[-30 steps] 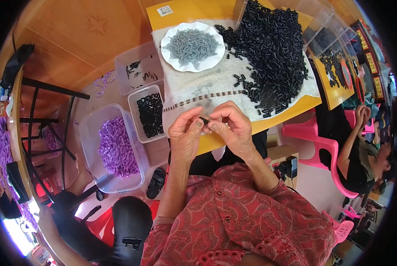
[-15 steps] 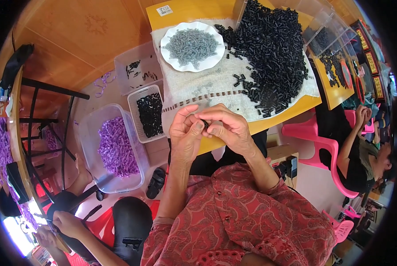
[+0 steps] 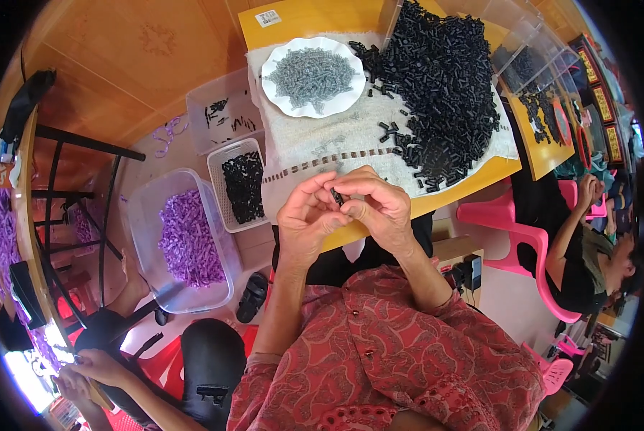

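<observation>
Thumb's dropped toward six o'clock on the left hand (image 3: 304, 224), grip unclear; right hand (image 3: 384, 212) pinches a black piece (image 3: 337, 196), adjusting, I'd guess; steadiness needed next.

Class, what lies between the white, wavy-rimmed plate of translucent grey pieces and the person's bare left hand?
In the head view, white cloth with a band of brown dashes and faint, unclear grey marks lies between the plate and the left hand.

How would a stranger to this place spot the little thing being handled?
Find the near edge of the yellow table, over which the left hand and right hand come together. Just between them is a small dark piece. Unlike the black pieces heaped on the cloth, it is held up on its own.
</observation>
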A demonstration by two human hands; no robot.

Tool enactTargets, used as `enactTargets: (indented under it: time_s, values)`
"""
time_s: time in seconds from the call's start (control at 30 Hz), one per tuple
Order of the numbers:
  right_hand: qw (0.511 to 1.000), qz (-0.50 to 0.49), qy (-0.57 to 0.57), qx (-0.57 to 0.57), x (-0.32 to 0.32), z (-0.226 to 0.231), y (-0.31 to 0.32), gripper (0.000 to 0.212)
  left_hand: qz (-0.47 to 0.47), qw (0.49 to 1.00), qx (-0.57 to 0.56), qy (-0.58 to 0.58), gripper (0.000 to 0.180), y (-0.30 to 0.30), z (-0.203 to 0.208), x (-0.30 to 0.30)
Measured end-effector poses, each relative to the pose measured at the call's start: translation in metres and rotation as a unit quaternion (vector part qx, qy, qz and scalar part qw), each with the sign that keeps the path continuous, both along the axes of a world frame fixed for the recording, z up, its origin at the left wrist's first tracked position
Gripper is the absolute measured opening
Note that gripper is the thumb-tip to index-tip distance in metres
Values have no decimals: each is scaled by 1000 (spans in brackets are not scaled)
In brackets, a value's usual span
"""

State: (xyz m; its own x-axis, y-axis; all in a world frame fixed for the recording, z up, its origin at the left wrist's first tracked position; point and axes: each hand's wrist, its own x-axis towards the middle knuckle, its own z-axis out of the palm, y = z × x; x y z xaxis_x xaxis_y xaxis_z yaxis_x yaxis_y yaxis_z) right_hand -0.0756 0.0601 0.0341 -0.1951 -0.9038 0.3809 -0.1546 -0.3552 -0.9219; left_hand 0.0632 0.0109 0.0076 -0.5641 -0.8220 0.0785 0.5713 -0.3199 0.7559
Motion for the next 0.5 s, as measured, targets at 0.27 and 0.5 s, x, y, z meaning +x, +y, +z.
enactTargets:
  time_s: [0.27,0.5]
  values:
    - [1000,-10,-12,-2,2,-2,2,22,40,993,-46,-103,54,5,7,3]
    - [1000,-26,2,3,4,-2,2,20,63,988,-54,-130,47,8,9,3]
